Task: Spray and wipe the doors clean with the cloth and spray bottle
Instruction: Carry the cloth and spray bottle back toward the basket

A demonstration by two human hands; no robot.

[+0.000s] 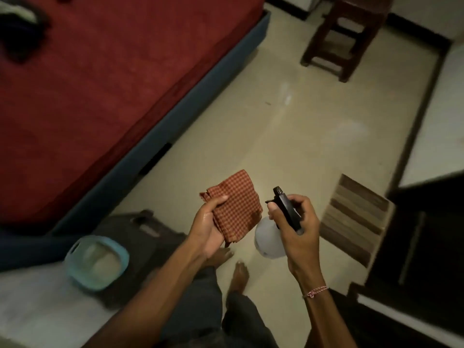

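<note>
The left hand (209, 228) pinches a folded red-checked cloth (236, 205); the right hand (296, 229) grips a round, pale, probably plastic spray bottle (268, 241) by its black trigger head.

Folded red-checked cloth (236, 207) held in left hand (209, 228); white spray bottle (268, 243), black trigger head, gripped in right hand (300, 234).

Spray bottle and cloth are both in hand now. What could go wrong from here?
1. The right hand grips the spray bottle, nozzle pointing out over the floor, not at a door; a stray squirt could make it slippery by the bare foot.
2. With the left hand holding the checked cloth, neither hand is free if the striped mat slides.
</note>
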